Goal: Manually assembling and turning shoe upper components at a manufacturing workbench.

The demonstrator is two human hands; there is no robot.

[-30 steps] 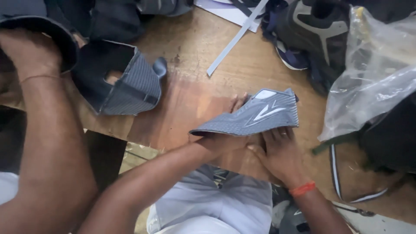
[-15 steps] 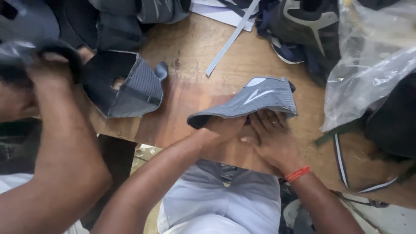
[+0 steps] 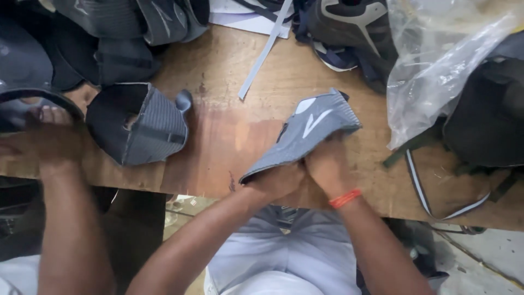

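My left hand (image 3: 275,180) and my right hand (image 3: 327,164), which wears an orange wristband, both grip a grey shoe upper (image 3: 311,128) with a white stripe. They hold it from below, just above the wooden table (image 3: 234,131) near its front edge. The upper tilts up toward the far right. My fingers are mostly hidden under it.
A co-worker's hand (image 3: 52,136) at the left grips a dark shoe upper. Another grey upper (image 3: 147,128) lies beside it. Dark uppers (image 3: 120,33) pile at the back left, a grey strip (image 3: 265,54) and a dark shoe (image 3: 349,27) behind, a clear plastic bag (image 3: 436,65) at right.
The grey upper has tilted and turned in my hands, its white-striped side now facing up. The co-worker's hand has come down toward the table's front edge.
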